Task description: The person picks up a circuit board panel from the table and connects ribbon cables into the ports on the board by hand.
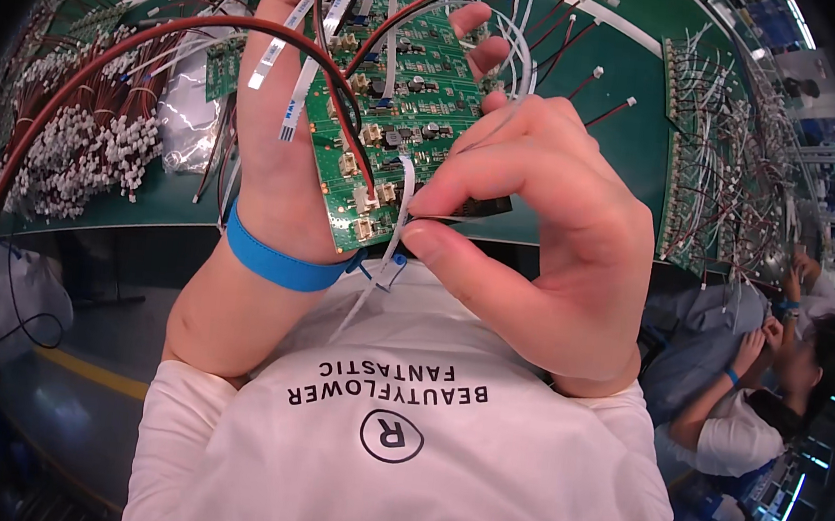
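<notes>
My left hand [260, 125] is wrapped round a long green circuit board panel [349, 189] from beneath, its fingertips showing past the far right edge. The panel is tilted up toward me, with rows of small components and white connectors. Close to its near end, the thumb and forefinger of my right hand [569, 200] are pinched at a white ribbon cable [406, 179]. This cable runs from the board and hangs down over the near edge. A red-and-black wire lead [214, 20] arches from a connector far out to the left.
Bundled red-and-black leads with white plugs [97, 144] lie on the green table at left, beside a clear plastic bag [189, 123]. More wired board panels [713, 168] stand at right. Loose leads [608, 108] lie behind my right hand. Co-workers [745, 413] sit at far right.
</notes>
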